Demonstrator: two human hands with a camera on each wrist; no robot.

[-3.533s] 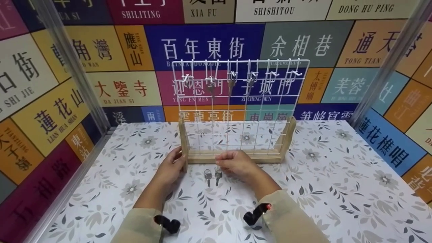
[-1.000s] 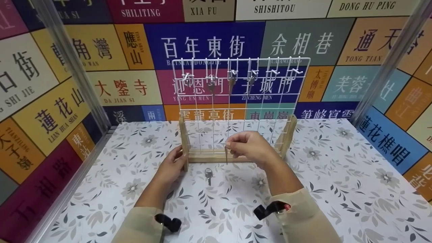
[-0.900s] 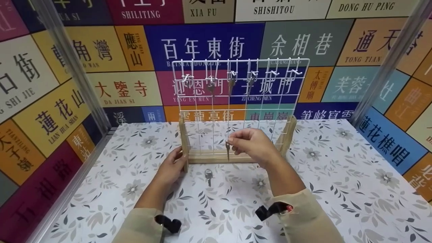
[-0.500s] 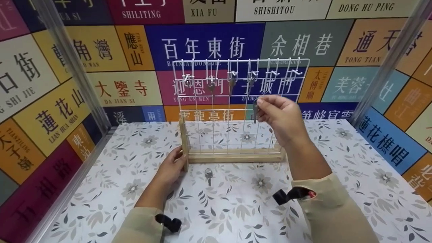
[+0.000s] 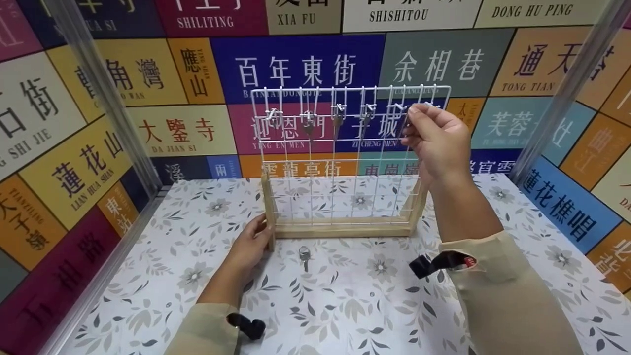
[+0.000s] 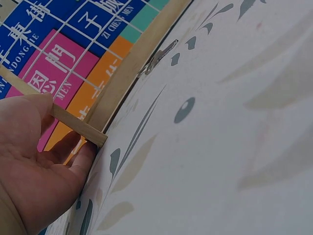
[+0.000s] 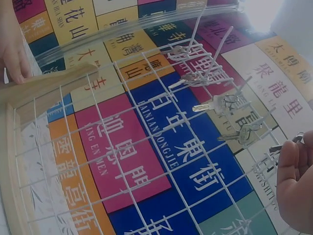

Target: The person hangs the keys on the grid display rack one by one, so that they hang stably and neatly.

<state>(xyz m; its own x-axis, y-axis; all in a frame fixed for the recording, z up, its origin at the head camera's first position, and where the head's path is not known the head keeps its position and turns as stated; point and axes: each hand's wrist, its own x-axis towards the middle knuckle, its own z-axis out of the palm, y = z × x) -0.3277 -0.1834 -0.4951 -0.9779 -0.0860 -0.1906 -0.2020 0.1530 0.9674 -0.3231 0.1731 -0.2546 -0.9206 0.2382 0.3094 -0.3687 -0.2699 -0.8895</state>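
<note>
A white wire grid rack on a wooden stand (image 5: 340,231) stands upright on the table. My left hand (image 5: 250,244) grips its left wooden upright low down, thumb and fingers on opposite sides in the left wrist view. My right hand (image 5: 440,140) pinches a key (image 7: 278,147) at the upper right of the grid, close to a white hook (image 5: 397,108). Much of that key is hidden by the fingers. Several other keys (image 7: 215,105) hang from hooks further left. One loose key (image 5: 304,254) lies on the table in front of the stand.
The table (image 5: 345,305) has a white cloth with a grey leaf print. Behind it rises a wall of coloured sign panels (image 5: 298,61). Clear posts (image 5: 111,93) stand at both back corners. The rightmost hook (image 5: 428,104) is partly behind my right hand.
A second loose key has been picked up from the table by my right hand, which has carried it up and right to the hook row. My left hand stays on the stand.
</note>
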